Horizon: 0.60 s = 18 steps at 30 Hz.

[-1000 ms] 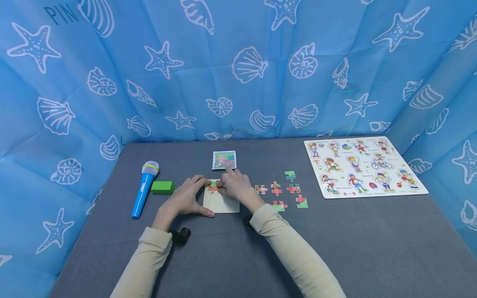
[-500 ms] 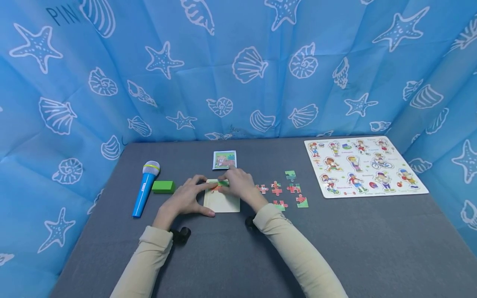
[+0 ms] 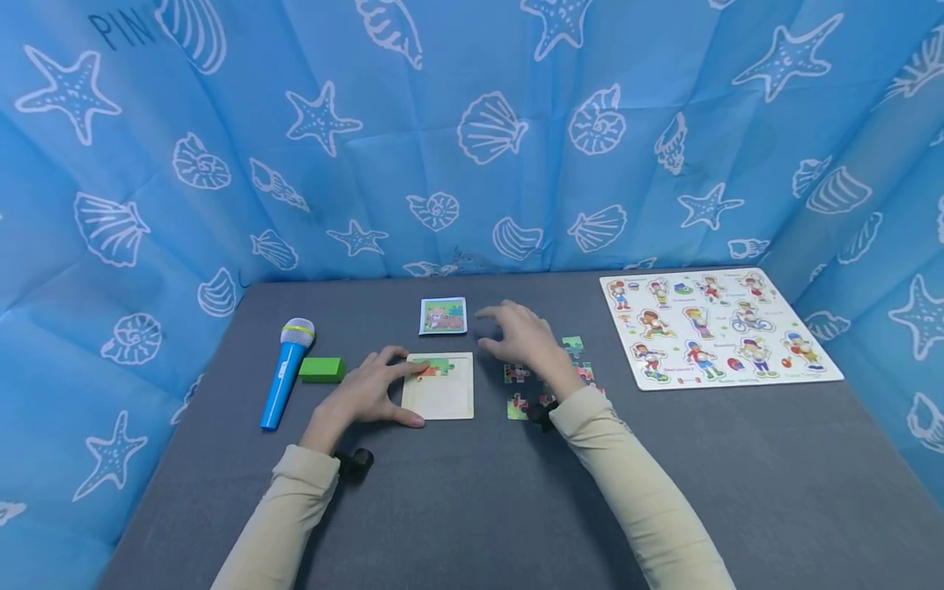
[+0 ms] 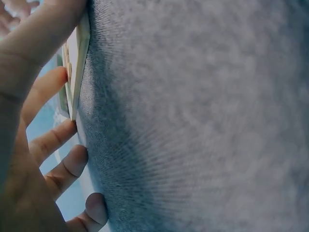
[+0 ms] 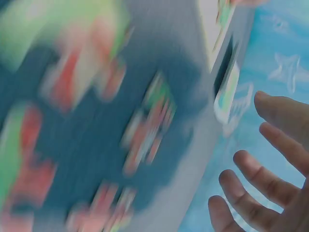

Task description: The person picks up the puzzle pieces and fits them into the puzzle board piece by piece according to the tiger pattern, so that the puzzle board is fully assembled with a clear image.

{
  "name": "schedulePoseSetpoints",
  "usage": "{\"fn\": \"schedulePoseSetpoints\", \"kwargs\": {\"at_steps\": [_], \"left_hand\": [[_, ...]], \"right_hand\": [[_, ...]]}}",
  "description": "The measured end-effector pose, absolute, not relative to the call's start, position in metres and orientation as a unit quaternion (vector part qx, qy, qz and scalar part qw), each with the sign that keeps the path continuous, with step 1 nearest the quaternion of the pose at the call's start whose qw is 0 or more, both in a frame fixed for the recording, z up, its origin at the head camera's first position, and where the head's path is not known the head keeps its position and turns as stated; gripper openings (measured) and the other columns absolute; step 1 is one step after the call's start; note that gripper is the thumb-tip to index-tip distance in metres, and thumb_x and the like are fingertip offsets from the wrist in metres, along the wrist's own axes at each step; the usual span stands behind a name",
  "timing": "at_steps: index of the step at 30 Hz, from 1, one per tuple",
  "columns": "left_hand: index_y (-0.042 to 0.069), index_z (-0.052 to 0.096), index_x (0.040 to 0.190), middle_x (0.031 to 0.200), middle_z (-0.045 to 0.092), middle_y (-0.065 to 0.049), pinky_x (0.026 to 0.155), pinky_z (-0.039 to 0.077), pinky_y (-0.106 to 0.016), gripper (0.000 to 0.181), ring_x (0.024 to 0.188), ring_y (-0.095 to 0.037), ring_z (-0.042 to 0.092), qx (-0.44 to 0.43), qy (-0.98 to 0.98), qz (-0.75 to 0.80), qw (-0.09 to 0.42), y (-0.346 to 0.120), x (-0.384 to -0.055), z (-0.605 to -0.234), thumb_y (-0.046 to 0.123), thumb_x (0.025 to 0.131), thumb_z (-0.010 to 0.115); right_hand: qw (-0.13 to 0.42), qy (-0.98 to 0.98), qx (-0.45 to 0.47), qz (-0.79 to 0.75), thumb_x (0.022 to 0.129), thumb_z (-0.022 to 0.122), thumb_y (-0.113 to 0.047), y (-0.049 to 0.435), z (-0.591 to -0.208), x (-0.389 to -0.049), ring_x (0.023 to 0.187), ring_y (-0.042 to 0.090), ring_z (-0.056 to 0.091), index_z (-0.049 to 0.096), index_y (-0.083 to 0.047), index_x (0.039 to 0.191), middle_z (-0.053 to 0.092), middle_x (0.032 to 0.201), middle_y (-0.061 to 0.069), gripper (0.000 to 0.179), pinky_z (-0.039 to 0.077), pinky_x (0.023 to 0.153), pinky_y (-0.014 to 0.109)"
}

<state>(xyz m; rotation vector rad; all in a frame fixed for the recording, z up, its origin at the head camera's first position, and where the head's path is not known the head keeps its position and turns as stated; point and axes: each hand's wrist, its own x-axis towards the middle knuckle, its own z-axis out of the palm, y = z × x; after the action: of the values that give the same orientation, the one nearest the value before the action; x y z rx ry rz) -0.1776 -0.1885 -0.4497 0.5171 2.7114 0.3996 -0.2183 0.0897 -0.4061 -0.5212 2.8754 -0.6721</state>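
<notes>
My left hand rests at the left side of a square wooden puzzle board. Its thumb lies by the near left corner, and the index fingertip touches the orange-and-green puzzle pieces fitted along the board's far edge. In the left wrist view the other fingers spread past the board's edge, fairly straight. My right hand hovers, fingers loosely bent and holding nothing, to the right of the board. Beneath its wrist lie several loose jigsaw pieces, partly hidden by hand and sleeve; they blur in the right wrist view.
A small picture card lies behind the board. To the left are a green block and a blue toy microphone. A white board with sports figures lies at the far right. A blue shell-patterned curtain hangs behind the table.
My right hand has lifted off the puzzle board and moved right, over the loose pieces. A green piece now shows fitted beside the orange one. The left hand has stayed put.
</notes>
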Motion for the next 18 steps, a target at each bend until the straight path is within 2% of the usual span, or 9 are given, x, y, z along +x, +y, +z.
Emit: {"fn": "schedulePoseSetpoints", "kwargs": {"at_steps": [7, 14, 18], "left_hand": [[0.038, 0.041, 0.155, 0.159, 0.037, -0.008, 0.104, 0.043, -0.066, 0.098, 0.134, -0.035, 0.044, 0.185, 0.957, 0.154, 0.163, -0.19, -0.175, -0.451, 0.073, 0.072, 0.079], [0.033, 0.049, 0.151, 0.159, 0.038, -0.007, 0.104, 0.043, -0.065, 0.092, 0.133, -0.034, 0.044, 0.185, 0.958, 0.152, 0.16, -0.19, -0.173, -0.452, 0.072, 0.073, 0.079], [0.033, 0.05, 0.15, 0.158, 0.039, -0.007, 0.104, 0.043, -0.065, 0.092, 0.132, -0.034, 0.044, 0.183, 0.959, 0.151, 0.158, -0.189, -0.173, -0.451, 0.071, 0.072, 0.08]], "right_hand": [[0.082, 0.965, -0.142, -0.205, 0.095, 0.072, -0.025, 0.147, -0.406, -0.223, 0.116, 0.034, 0.063, 0.063, -0.013, 0.139, 0.064, 0.129, 0.019, 0.047, 0.053, 0.089, 0.058], [0.116, 0.968, -0.134, -0.175, 0.093, 0.074, -0.026, 0.192, -0.412, -0.222, 0.116, 0.04, 0.062, 0.068, -0.008, 0.132, 0.065, 0.125, 0.023, 0.043, 0.052, 0.091, 0.057], [0.148, 0.963, -0.138, -0.181, 0.092, 0.075, -0.024, 0.207, -0.414, -0.22, 0.119, 0.042, 0.062, 0.068, -0.004, 0.131, 0.066, 0.129, 0.026, 0.044, 0.052, 0.093, 0.057]]}}
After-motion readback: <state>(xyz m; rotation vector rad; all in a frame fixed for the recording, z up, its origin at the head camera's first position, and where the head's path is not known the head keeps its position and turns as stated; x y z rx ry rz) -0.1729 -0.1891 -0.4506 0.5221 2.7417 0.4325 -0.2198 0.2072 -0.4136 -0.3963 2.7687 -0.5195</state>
